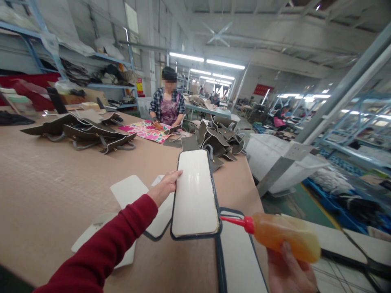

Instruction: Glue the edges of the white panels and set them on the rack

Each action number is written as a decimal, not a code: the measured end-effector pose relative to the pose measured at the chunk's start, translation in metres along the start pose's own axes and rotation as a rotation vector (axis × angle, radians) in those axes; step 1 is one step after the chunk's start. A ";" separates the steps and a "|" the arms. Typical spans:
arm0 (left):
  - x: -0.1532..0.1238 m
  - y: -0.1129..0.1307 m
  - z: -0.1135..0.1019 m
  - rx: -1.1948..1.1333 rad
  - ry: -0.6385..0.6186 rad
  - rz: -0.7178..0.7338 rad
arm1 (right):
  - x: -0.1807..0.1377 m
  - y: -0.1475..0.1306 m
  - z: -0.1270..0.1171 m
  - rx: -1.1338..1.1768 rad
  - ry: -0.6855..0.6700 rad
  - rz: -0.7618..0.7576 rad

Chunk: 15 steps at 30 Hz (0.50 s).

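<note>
In my left hand (168, 184) is a white rounded panel with a dark rim (195, 193), gripped at its left edge and raised over the table. My right hand (290, 266) is wrapped round a squeeze bottle of amber glue (285, 236) lying nearly level. Its red nozzle (233, 221) points left, the tip at the panel's lower right corner. Beneath the bottle lies another dark-rimmed white panel (241, 256). More white panels (131, 193) lie left of the raised one, partly hidden by my left sleeve.
Brown table (76, 175) with dark bag pieces with handles (82, 130) at the far left and a heap of dark pieces (216, 140) at the back. A co-worker (166, 101) sits by a floral cloth (149, 131). A white bin (275, 162) and metal post (305, 134) stand right.
</note>
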State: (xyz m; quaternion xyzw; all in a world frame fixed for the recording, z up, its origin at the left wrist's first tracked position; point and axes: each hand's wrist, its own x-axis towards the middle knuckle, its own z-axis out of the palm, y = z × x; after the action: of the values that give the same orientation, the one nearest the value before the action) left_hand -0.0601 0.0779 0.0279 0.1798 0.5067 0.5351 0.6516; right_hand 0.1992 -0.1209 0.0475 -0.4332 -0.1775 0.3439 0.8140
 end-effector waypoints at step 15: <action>-0.007 -0.058 -0.011 -0.155 0.143 0.152 | -0.003 0.005 0.011 0.178 0.055 0.079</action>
State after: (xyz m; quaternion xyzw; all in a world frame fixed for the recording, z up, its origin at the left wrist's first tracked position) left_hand -0.0389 0.0476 -0.0185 0.1279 0.4940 0.6319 0.5834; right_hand 0.1885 -0.1152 0.0494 -0.3752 -0.1065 0.3782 0.8396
